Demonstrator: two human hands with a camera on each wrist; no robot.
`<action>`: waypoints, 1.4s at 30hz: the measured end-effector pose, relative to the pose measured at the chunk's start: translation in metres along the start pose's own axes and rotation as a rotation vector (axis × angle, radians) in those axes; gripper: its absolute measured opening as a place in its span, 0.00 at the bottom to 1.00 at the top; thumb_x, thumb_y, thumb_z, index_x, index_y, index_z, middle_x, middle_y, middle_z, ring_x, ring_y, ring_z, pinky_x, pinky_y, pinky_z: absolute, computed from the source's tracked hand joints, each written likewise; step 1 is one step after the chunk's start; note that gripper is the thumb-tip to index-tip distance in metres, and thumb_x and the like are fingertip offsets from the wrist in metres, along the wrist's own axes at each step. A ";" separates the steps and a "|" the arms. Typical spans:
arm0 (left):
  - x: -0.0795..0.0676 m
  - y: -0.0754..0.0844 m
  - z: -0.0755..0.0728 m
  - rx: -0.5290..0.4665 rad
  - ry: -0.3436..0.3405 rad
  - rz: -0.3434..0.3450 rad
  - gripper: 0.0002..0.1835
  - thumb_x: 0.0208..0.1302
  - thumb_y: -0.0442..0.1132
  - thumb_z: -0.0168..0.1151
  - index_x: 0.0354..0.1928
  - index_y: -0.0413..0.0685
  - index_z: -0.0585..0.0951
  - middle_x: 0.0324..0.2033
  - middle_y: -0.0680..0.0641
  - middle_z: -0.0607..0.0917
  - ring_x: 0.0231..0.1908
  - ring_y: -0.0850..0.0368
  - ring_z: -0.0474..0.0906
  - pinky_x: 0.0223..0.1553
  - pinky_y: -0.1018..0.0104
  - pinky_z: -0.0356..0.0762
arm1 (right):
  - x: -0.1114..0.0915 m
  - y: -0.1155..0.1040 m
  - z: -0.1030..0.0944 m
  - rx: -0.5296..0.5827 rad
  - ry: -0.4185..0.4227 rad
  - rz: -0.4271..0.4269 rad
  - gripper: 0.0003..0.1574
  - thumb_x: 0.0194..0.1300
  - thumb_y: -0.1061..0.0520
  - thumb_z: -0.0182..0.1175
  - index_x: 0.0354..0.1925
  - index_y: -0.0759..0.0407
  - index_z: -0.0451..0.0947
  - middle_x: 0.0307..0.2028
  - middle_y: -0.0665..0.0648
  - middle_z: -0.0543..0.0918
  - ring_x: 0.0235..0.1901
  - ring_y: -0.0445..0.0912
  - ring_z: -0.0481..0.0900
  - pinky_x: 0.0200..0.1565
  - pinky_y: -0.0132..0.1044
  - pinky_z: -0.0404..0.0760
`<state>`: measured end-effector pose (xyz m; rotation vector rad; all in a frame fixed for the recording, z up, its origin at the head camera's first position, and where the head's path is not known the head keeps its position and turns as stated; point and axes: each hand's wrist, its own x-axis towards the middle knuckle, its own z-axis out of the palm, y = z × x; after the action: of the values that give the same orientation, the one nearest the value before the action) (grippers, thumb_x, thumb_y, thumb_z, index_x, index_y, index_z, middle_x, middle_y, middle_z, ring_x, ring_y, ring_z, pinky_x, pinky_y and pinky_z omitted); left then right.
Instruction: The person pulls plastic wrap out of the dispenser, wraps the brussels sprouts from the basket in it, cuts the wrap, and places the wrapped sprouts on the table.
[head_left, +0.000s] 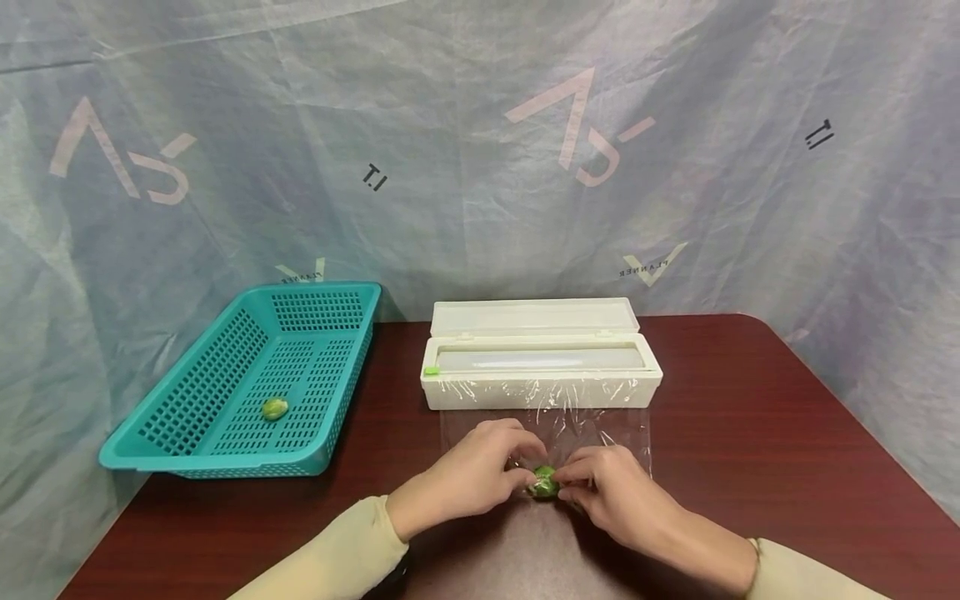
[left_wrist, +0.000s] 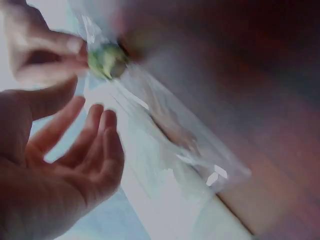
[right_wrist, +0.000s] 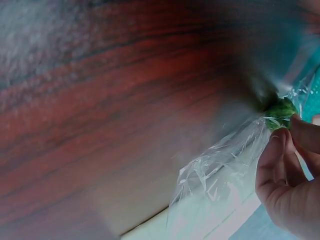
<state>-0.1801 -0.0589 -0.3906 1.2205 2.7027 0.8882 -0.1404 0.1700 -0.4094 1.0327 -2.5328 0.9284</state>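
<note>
A small green Brussels sprout (head_left: 544, 482), partly covered by clear cling film (head_left: 472, 427), is between the two hands near the front of the table. My right hand (head_left: 618, 492) pinches the wrapped sprout between thumb and fingertips; the right wrist view shows this grip on the sprout (right_wrist: 281, 112) from the side. Close by on the other side is my left hand (head_left: 487, 468), its fingers loosely bent. In the left wrist view, a gap shows between the left hand's fingers (left_wrist: 112, 145) and the sprout (left_wrist: 107, 61). The film runs back to a white dispenser (head_left: 540, 395).
The dispenser's lid (head_left: 534, 317) stands raised behind its film roll, and a green slider (head_left: 431, 371) sits at its left end. On the left, a turquoise basket (head_left: 217, 461) holds another Brussels sprout (head_left: 274, 408). A grey printed curtain (head_left: 450, 167) hangs behind the dark red table (head_left: 750, 433).
</note>
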 end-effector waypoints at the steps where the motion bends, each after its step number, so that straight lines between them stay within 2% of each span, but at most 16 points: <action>1: -0.003 0.003 0.001 0.017 0.022 0.005 0.11 0.64 0.32 0.75 0.47 0.48 0.90 0.40 0.55 0.86 0.41 0.66 0.81 0.44 0.72 0.78 | 0.000 0.000 0.000 0.008 -0.003 0.003 0.13 0.55 0.72 0.77 0.38 0.60 0.92 0.35 0.49 0.90 0.35 0.40 0.87 0.37 0.31 0.85; 4: -0.010 0.011 0.003 0.060 0.061 0.022 0.09 0.62 0.32 0.76 0.44 0.48 0.91 0.37 0.55 0.85 0.38 0.68 0.80 0.42 0.75 0.77 | 0.001 0.001 0.000 0.021 -0.010 0.013 0.13 0.55 0.72 0.77 0.39 0.61 0.92 0.35 0.50 0.89 0.35 0.40 0.87 0.36 0.30 0.85; 10: -0.014 0.017 0.008 0.054 0.082 -0.001 0.07 0.61 0.31 0.77 0.41 0.48 0.92 0.34 0.56 0.85 0.34 0.74 0.79 0.37 0.83 0.74 | 0.003 0.001 0.000 0.044 -0.020 0.032 0.13 0.55 0.73 0.76 0.39 0.64 0.92 0.35 0.51 0.89 0.34 0.38 0.86 0.35 0.29 0.84; 19: -0.011 0.016 0.012 0.067 0.085 -0.022 0.07 0.61 0.31 0.78 0.40 0.48 0.93 0.34 0.57 0.85 0.35 0.72 0.80 0.37 0.82 0.75 | 0.006 0.003 -0.002 0.073 -0.045 0.064 0.12 0.55 0.73 0.76 0.39 0.65 0.92 0.34 0.50 0.90 0.34 0.38 0.86 0.36 0.29 0.84; 25: -0.008 0.013 0.014 0.078 0.094 -0.009 0.08 0.61 0.31 0.78 0.40 0.49 0.93 0.34 0.57 0.86 0.36 0.70 0.81 0.39 0.81 0.75 | 0.008 0.003 -0.002 0.068 -0.043 0.066 0.12 0.54 0.73 0.77 0.38 0.65 0.92 0.34 0.50 0.90 0.33 0.38 0.86 0.35 0.30 0.84; 37: -0.002 0.009 0.016 0.055 0.084 -0.052 0.11 0.60 0.30 0.78 0.44 0.50 0.94 0.33 0.58 0.88 0.35 0.71 0.80 0.36 0.80 0.75 | 0.014 0.008 0.001 0.077 -0.029 0.061 0.12 0.53 0.72 0.78 0.36 0.62 0.92 0.31 0.47 0.90 0.31 0.35 0.84 0.31 0.30 0.83; 42: 0.001 0.007 0.017 0.049 0.085 -0.061 0.10 0.60 0.30 0.78 0.42 0.49 0.94 0.35 0.58 0.89 0.38 0.70 0.81 0.39 0.78 0.77 | 0.018 0.010 0.001 0.074 -0.023 0.055 0.10 0.54 0.70 0.79 0.35 0.60 0.93 0.30 0.47 0.90 0.31 0.37 0.84 0.31 0.30 0.82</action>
<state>-0.1711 -0.0466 -0.4005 1.1265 2.8280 0.8910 -0.1602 0.1654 -0.4066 1.0052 -2.5753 1.0382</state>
